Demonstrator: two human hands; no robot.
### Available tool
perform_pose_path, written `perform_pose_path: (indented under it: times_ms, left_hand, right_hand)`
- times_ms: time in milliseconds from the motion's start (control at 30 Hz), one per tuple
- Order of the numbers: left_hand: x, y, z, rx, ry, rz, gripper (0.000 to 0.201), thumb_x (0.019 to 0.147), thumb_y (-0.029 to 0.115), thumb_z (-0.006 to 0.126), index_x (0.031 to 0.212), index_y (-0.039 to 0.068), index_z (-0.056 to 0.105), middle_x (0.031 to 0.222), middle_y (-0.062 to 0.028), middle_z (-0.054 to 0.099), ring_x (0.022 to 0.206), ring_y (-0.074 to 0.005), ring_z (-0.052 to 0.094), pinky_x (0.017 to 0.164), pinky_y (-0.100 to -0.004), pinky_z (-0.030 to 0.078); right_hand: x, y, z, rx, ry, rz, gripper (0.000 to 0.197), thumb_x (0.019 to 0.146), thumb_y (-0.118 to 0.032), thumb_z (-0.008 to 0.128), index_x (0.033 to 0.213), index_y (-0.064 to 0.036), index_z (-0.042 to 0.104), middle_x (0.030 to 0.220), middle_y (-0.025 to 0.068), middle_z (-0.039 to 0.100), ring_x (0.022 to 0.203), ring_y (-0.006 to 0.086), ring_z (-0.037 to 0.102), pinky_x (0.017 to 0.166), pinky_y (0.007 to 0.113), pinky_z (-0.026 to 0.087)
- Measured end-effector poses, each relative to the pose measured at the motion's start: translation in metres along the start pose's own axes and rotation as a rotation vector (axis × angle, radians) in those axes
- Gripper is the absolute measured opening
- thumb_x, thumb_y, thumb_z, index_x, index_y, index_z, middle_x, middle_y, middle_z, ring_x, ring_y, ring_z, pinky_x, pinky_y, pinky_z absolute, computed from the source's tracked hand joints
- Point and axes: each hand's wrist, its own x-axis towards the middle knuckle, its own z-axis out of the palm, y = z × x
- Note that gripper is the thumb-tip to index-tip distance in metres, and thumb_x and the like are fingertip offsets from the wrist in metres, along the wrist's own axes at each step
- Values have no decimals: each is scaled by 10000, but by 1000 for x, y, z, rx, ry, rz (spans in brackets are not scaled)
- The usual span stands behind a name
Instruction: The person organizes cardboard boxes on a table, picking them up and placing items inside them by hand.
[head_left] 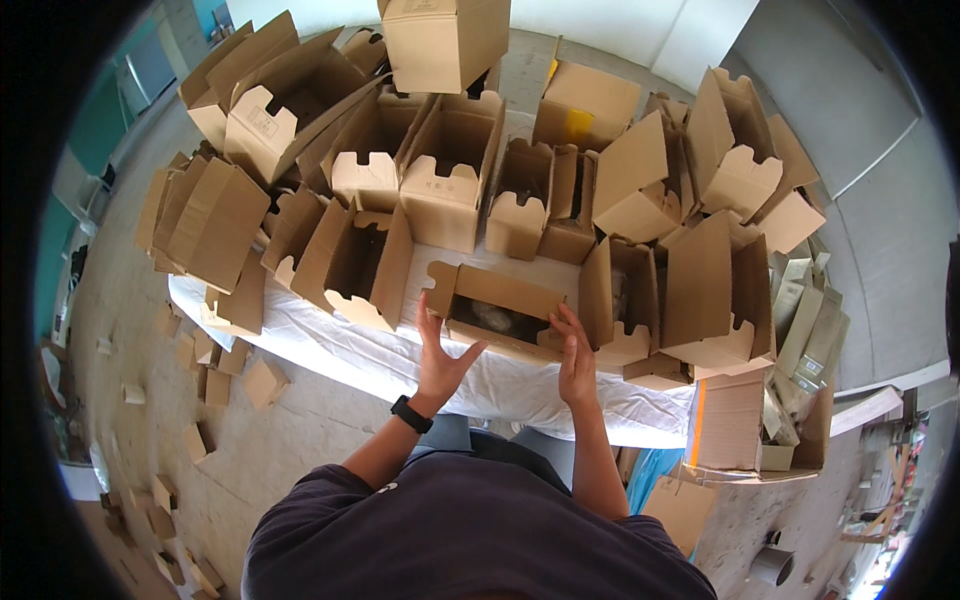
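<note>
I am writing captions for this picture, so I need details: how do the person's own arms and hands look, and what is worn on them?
Both forearms are bare. The left hand has a black watch or wristband on its wrist. The right hand wears nothing visible: no glove, ring or band. The short sleeves belong to a dark navy shirt.

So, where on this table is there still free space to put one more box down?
Little. One bare strip of white cloth runs along the near edge, left of the left hand; another lies under the right hand, before the open box. Behind it, cardboard boxes stand packed flap to flap.
</note>
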Motion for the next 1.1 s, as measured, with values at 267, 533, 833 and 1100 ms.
perform_pose_path:
  times_ms: [267,533,833,1100]
  left_hand:
    - [-2,2,0,94,-63,33,1180,737,104,841,1533,70,-29,1572,-200,94,1438,-340,223,1182,-476,197]
    - [-3,-2,-4,196,-106,75,1156,743,110,833,1525,36,-16,1567,-249,176,1442,-381,240,1162,-442,256]
    - [6,8,-8,366,-144,203,1096,729,102,827,1519,32,70,1569,-186,234,1429,-348,290,1145,-420,306]
    - [11,12,-14,424,-194,189,992,723,108,826,1493,21,208,1541,-189,285,1406,-343,329,1139,-394,324]
  right_hand:
    - [0,-2,-1,-30,1,-7,484,1065,-308,288,1231,12,610,1418,193,487,1301,345,487,1061,377,387]
    - [-1,-4,-1,-23,-1,17,497,1063,-324,289,1238,22,598,1414,198,488,1316,346,466,1088,382,354]
    - [0,-5,-2,-35,-5,15,480,1062,-311,300,1246,17,599,1404,201,498,1306,353,478,1075,379,369]
    - [1,-7,-2,-19,-6,10,467,1061,-287,301,1243,21,601,1406,200,496,1299,352,486,1074,372,369]
